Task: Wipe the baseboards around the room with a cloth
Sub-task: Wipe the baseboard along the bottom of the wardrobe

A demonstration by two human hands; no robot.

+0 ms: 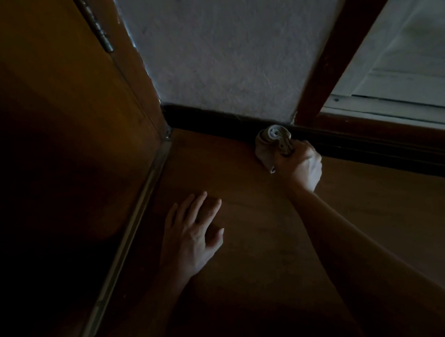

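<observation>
Gripping bunched cloth (270, 142) in right hand (302, 165), apparently touching dark baseboard (208, 115); dim light. Resting left hand (194, 234) flat on floor (257, 218), fingers (199, 204) straight and spread, well back from baseboard.

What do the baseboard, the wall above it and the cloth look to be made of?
The baseboard looks like dark-stained wood with a faint sheen, though dim light leaves it open. The wall: pale plaster, matte, grainy. The cloth: soft greyish fabric, bunched in folds in the right hand.
</observation>
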